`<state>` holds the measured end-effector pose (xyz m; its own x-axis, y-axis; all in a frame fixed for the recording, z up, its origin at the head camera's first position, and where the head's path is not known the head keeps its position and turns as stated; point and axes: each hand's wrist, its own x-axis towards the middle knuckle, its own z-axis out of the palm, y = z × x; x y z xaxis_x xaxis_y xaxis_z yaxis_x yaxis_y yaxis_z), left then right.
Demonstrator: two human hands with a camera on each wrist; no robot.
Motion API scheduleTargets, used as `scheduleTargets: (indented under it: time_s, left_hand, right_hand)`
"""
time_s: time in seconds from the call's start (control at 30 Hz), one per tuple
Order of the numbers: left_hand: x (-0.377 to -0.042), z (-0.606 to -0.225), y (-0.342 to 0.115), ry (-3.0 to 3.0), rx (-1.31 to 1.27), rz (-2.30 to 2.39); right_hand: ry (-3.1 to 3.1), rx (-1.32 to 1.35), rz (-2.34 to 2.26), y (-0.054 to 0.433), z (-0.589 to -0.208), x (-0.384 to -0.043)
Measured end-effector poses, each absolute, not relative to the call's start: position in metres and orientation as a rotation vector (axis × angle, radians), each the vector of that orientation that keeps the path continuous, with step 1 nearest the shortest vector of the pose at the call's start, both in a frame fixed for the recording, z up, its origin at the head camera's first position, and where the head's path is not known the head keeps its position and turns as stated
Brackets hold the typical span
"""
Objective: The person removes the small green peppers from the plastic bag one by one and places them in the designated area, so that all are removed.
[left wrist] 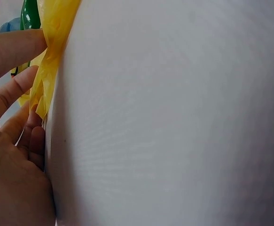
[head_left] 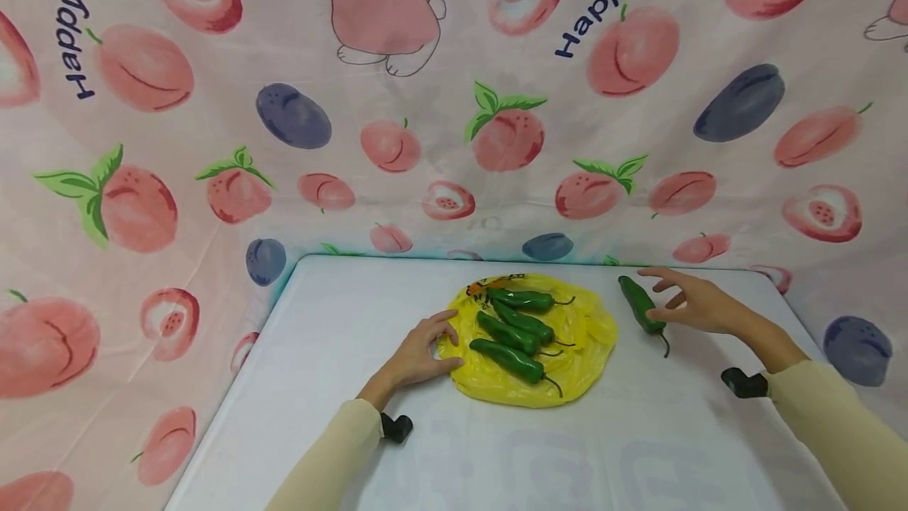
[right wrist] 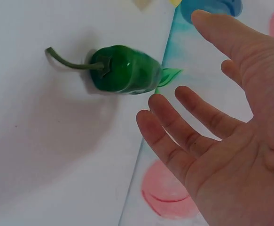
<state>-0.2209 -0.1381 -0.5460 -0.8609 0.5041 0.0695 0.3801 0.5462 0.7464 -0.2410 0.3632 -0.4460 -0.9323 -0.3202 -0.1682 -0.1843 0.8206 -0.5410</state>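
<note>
L hand (head_left: 420,347) was loosely curved, thumb apart fr. fingers; R hand (head_left: 698,304) hung w/ fingers spread, forearms (head_left: 333,452) angled inward.

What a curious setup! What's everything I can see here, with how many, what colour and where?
Peppers: 4, green, on the plastic bag
Single pepper: 1, green, on the table right of the bag
Plastic bag: 1, yellow with orange-and-black print, on the table
Table: 1, white, beneath everything
Fruit-print cloth: pale pink, behind and beside the table
Left grip (bare hand): 1, touching the bag's left edge
Right grip (bare hand): 1, beside the single pepper
Sleeves: 2, cream, on the forearms
Wrist devices: 2, black, one per wrist
</note>
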Motion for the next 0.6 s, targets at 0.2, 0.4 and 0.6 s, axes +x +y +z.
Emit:
scheduleTargets:
  time_s: [0.2, 0.4, 0.6]
  left_hand:
    - [-0.222, -0.547, -0.138, 2.636, 0.758, 1.201]
    - [-0.223, -0.548, -0.138, 2.632, 0.766, 1.209]
    - [-0.223, -0.548, -0.138, 2.631, 0.773, 1.210]
  right_hand:
    - [2.771, -0.454, -0.783, 0.356, -0.437, -0.239]
    - [2.787, -0.516, -0.790, 0.346, -0.430, -0.239]
    - [2.816, -0.598, -0.788, 0.335, -0.425, -0.241]
